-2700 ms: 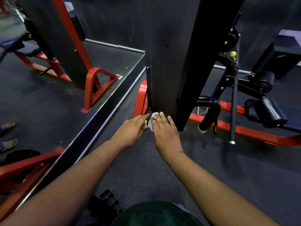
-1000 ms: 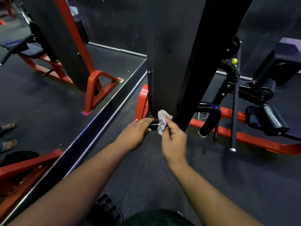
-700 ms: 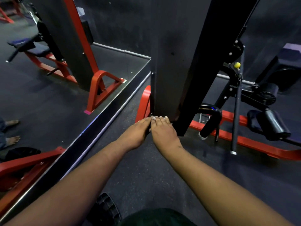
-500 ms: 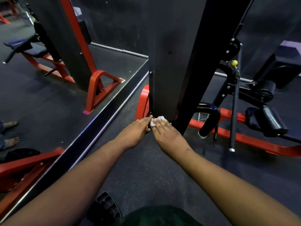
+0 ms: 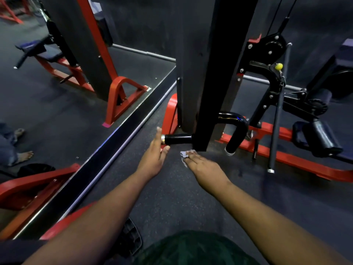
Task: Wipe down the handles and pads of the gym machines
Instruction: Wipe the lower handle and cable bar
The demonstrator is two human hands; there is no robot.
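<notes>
Your left hand (image 5: pixel 154 156) is spread flat, fingers straight, its fingertips touching the capped end of the short black handle (image 5: pixel 178 139) that sticks out low from the black upright (image 5: pixel 214 73) of the machine. Your right hand (image 5: pixel 203 166) hangs just below and to the right of that handle, pinching the small white cloth (image 5: pixel 183 156) under its fingertips; the cloth is off the grip, apart from it, close to the foot of the upright. Judging by that, this handle is either just wiped or between passes, and nothing in view tells you how clean it is. Plenty looks left on this machine alone: the curved black handle (image 5: pixel 236 129) on the far side of the upright, the roller pad (image 5: pixel 318 137) over the red base frame (image 5: pixel 298 159) to the right, and the thin hanging bar (image 5: pixel 277 119) beside it. The bench (image 5: pixel 41 49) by the mirror at upper left also carries a pad, so reckon the task well short of done
</notes>
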